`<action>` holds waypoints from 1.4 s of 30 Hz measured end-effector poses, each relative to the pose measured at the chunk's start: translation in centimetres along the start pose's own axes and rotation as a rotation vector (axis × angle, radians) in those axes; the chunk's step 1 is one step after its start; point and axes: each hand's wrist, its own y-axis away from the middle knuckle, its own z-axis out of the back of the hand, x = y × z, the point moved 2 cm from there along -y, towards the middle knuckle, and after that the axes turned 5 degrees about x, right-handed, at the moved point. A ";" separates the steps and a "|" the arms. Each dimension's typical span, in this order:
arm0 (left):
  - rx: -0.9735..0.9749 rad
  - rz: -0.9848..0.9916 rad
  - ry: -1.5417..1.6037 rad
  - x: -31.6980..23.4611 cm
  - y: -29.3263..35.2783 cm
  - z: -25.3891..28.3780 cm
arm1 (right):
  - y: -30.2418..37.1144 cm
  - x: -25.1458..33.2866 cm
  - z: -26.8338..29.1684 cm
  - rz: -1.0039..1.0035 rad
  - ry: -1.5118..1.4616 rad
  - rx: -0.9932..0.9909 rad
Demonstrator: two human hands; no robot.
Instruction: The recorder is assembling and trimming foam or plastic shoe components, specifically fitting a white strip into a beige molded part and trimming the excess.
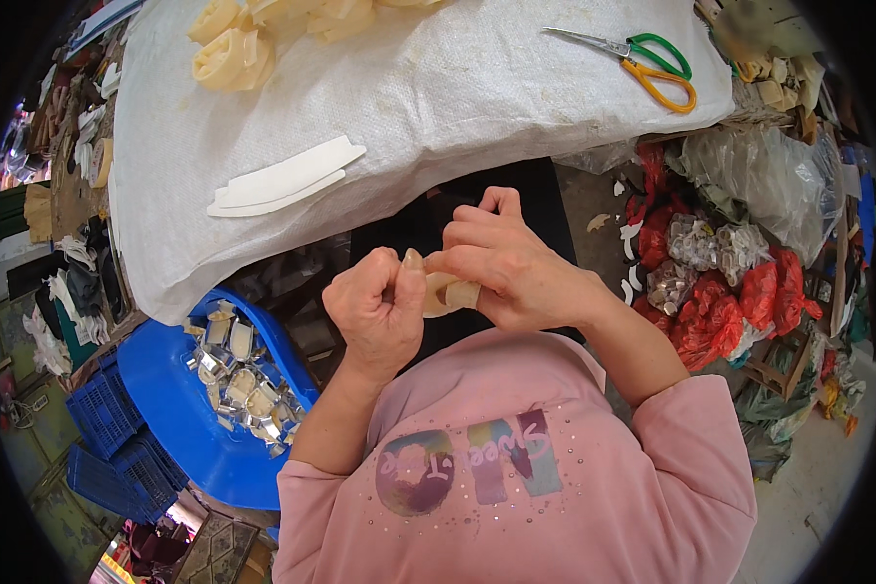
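Observation:
In front of my chest, a small cream-coloured curved piece [442, 295] sits between my two hands; its kind is hard to make out, and fingers cover much of it. My left hand [378, 304] is closed at its left end, thumb upright and fingers curled. From the other side my right hand [516, 265] grips it with bent fingers. Just beyond, two stacked white flat strips [284, 178] lie near the front edge of the table, which has a white woven sheet [438, 107] over it. Scissors [642, 63] with one green and one orange handle rest at the far right.
Several pale yellowish rolled bands [232, 60] are heaped at the table's far left. A blue basin [156, 389] at my left holds many silver-and-cream pieces [243, 375]. Blue crates [117, 414] stand beside it. Red plastic bags [708, 319] and clear plastic [779, 185] crowd the right side.

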 end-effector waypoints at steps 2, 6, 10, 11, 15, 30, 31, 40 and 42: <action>0.014 -0.077 0.095 0.0 -0.1 0.3 | -0.1 0.1 0.4 0.013 -0.004 -0.030; -0.131 0.052 0.419 -0.9 -0.7 -0.2 | -0.8 -1.1 1.2 0.011 0.038 -0.166; -0.056 -0.203 0.139 0.4 -1.1 0.8 | -1.4 -1.1 1.6 0.045 0.065 -0.154; -0.063 -0.218 0.142 0.2 -1.2 0.9 | -1.5 -0.7 1.9 0.047 0.078 -0.159; -0.098 -0.280 0.011 -1.3 -1.4 0.7 | -1.4 0.5 2.8 0.101 0.158 -0.168; -0.053 -0.356 -0.055 -2.8 -1.3 0.7 | -0.7 0.6 2.0 0.148 0.025 -0.165; -0.040 -0.363 -0.035 -2.5 -1.4 0.7 | -0.7 0.7 2.1 0.156 0.025 -0.140; -0.055 -0.315 0.040 -2.7 -1.1 0.7 | -0.9 0.8 2.2 0.184 0.046 -0.196; -0.054 -0.327 0.031 -3.1 -1.0 0.8 | -1.0 1.3 2.8 0.180 0.073 -0.219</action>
